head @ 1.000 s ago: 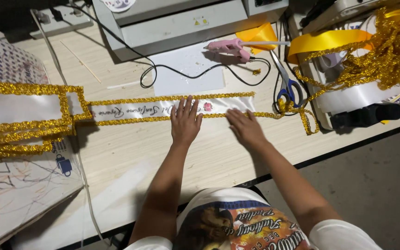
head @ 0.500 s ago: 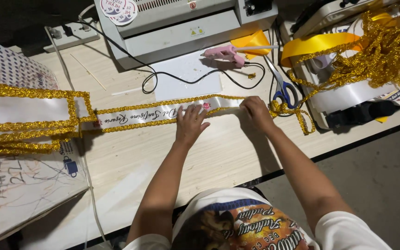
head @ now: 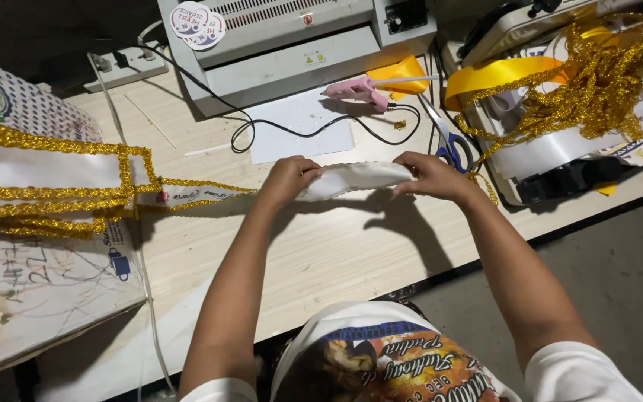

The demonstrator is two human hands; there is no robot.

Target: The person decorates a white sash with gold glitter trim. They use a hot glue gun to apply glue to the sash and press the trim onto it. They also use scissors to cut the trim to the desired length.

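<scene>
A white satin sash (head: pixel 355 179) edged with gold glitter trim is lifted off the wooden table (head: pixel 336 253) between both hands, turned so its plain back faces me. My left hand (head: pixel 288 179) grips it at the left, my right hand (head: pixel 429 175) at the right end. The rest of the sash (head: pixel 187 195) runs left along the table to a pile of white sashes with gold borders (head: pixel 46 179). Gold trim hangs from the right end toward the scissors.
A grey laminator (head: pixel 292 45) stands at the back, with a pink glue gun (head: pixel 359 91), its black cord and a white paper sheet in front. Blue-handled scissors (head: pixel 452 145) lie at the right. Yellow ribbon and tangled gold trim (head: pixel 597 82) fill the right side. A power strip (head: pixel 124 67) sits back left.
Both hands were pressing the sash flat on the table; they have since taken hold of it, raised it off the table and turned its back up.
</scene>
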